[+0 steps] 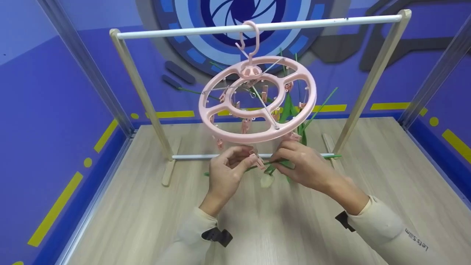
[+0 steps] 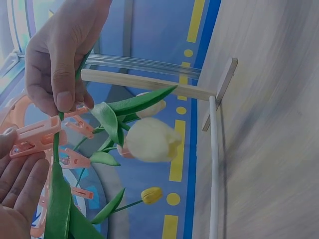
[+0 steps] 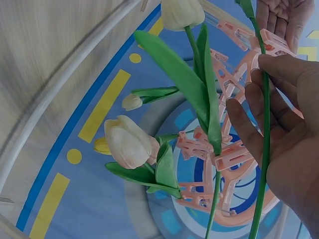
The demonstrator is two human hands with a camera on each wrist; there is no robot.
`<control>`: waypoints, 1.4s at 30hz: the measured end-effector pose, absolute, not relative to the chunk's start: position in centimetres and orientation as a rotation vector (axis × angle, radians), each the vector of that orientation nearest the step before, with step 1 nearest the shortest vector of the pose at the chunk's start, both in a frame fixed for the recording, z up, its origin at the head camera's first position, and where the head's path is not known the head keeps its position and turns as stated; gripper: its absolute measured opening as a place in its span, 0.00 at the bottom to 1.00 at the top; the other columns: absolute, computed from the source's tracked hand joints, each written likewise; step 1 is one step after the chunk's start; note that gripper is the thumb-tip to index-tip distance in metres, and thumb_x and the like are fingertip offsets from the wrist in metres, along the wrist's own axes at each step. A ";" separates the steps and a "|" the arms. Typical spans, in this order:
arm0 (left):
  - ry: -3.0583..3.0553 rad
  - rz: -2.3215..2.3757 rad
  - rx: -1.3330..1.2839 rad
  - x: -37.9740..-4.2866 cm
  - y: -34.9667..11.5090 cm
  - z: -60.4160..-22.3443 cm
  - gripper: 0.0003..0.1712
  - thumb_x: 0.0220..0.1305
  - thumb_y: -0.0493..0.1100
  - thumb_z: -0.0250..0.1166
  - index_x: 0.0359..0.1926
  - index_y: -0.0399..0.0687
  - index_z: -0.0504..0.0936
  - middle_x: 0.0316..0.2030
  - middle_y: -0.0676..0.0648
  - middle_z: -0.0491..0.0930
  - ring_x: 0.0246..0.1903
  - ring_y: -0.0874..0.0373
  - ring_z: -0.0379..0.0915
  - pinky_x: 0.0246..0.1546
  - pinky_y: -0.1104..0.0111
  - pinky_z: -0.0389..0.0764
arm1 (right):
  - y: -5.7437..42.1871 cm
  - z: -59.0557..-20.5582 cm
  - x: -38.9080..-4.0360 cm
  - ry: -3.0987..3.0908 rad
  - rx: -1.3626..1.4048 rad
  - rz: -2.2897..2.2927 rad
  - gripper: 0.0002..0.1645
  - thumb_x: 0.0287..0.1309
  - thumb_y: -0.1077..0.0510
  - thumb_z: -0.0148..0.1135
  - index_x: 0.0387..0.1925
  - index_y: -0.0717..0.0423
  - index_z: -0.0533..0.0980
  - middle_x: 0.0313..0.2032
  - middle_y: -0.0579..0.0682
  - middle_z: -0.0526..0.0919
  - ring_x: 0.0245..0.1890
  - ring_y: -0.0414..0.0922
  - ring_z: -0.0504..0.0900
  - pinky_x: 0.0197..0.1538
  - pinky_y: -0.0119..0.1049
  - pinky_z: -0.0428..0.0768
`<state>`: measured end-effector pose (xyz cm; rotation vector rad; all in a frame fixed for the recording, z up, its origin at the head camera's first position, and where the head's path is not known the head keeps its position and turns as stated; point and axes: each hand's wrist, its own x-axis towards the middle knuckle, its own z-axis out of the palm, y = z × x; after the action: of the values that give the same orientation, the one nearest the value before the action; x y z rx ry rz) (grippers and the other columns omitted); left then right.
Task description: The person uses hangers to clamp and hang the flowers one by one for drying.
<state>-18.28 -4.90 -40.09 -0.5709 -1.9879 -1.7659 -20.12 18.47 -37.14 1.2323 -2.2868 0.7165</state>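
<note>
My left hand point(image 1: 226, 175) pinches a pink clothespin point(image 1: 259, 162) below the near rim of a round pink hanging dryer point(image 1: 239, 138). My right hand point(image 1: 307, 165) holds the green stem point(image 3: 266, 124) of an artificial flower between thumb and fingers. In the left wrist view, that stem passes at the mouth of the clothespin point(image 2: 37, 137); whether the jaws bite on it I cannot tell. White tulips point(image 2: 152, 139) and a yellow one point(image 2: 151, 195) hang heads down from other clips. A white tulip head point(image 1: 267, 180) shows below my hands.
The dryer's hook point(image 1: 254, 36) hangs on the white top bar point(image 1: 312, 24) of a wooden-legged rack. A lower white bar point(image 1: 191, 157) runs behind my hands. Blue printed panels point(image 1: 55, 110) enclose the wood-grain table point(image 1: 147, 221).
</note>
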 end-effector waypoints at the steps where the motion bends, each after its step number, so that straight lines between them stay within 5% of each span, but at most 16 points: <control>1: -1.991 -1.771 -0.570 -18.3 -4.9 -40.1 0.14 0.66 0.39 0.77 0.50 0.39 0.88 0.42 0.51 0.90 0.41 0.56 0.88 0.46 0.59 0.90 | 18.5 -37.1 -20.1 -2.289 1.230 0.714 0.18 0.49 0.70 0.84 0.42 0.58 0.86 0.42 0.50 0.87 0.43 0.46 0.86 0.51 0.47 0.90; 24: -1.988 -1.758 -0.585 -18.1 -5.0 -40.2 0.14 0.67 0.39 0.77 0.52 0.40 0.88 0.43 0.51 0.90 0.42 0.56 0.88 0.47 0.60 0.90 | 18.6 -37.4 -20.2 -2.241 1.257 0.747 0.18 0.48 0.71 0.84 0.40 0.57 0.85 0.40 0.49 0.85 0.40 0.44 0.84 0.45 0.43 0.90; 42: -1.990 -1.797 -0.569 -18.4 -5.8 -39.9 0.18 0.70 0.39 0.74 0.57 0.37 0.86 0.48 0.48 0.89 0.46 0.55 0.87 0.52 0.60 0.88 | 20.0 -36.5 -20.4 -2.247 1.189 0.734 0.21 0.47 0.75 0.82 0.43 0.60 0.85 0.45 0.51 0.86 0.51 0.50 0.87 0.56 0.47 0.87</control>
<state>-18.43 -5.83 -39.95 -0.5686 -1.9898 -1.7970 -20.43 19.98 -36.52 1.1891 -2.2468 0.7342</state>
